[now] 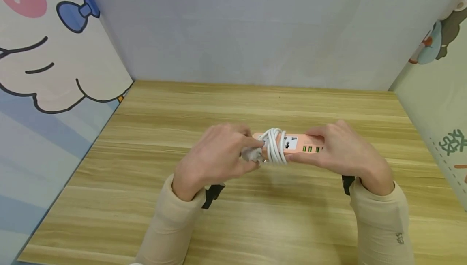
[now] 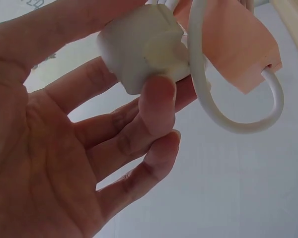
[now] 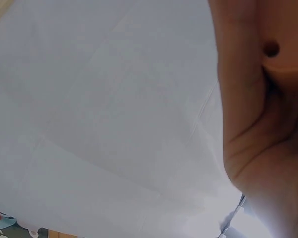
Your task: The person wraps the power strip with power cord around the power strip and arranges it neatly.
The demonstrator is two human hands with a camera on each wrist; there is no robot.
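Both hands hold a pink power strip [image 1: 314, 141] above the table, with a white cord [image 1: 276, 151] wound several times around its left part. My right hand [image 1: 344, 151] grips the strip's right end, thumb on the near side and fingers on the far side. White sockets and green USB ports show on its face. My left hand [image 1: 219, 153] pinches the white plug [image 2: 144, 49] at the strip's left end. In the left wrist view a loop of cord runs from the plug into the strip's end. The right wrist view shows the strip's underside [image 3: 288, 29] partly hidden by the right hand.
The wood-grain table [image 1: 146, 167] spreads beneath both hands. A pale grey wall panel [image 1: 255, 30] stands along its back edge. Cartoon-printed panels [image 1: 65, 82] rise at the left and right sides. Dark wrist mounts [image 1: 213, 195] show at both sleeves.
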